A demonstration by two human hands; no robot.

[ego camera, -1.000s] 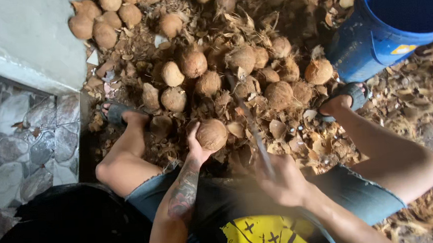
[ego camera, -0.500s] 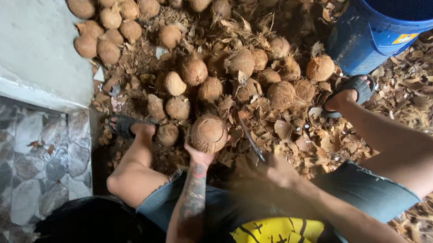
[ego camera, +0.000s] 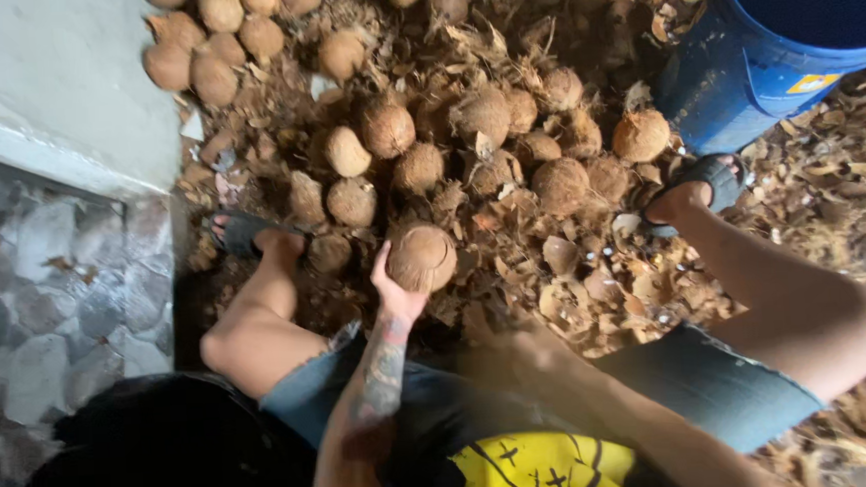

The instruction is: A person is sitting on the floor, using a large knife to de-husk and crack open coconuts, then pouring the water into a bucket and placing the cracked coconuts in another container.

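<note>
A: How far along is the work?

B: Hard to judge. One coconut (ego camera: pixel 422 257) is held up in the left hand (ego camera: pixel 396 294), fingers clamped on its underside, just above the ground between the knees. Many whole ones are piled beyond; husk scraps (ego camera: pixel 596 284) are strewn around.

A: Right hand?

B: Blurred, approx. at (ego camera: pixel 520 353); its grip can't be told.

A: Coconut's look?

B: Round, brown, fibrous, husk partly stripped.

Rough, fibrous brown coconut (ego camera: pixel 422 257); smooth, glossy blue plastic barrel (ego camera: pixel 743 74).
</note>
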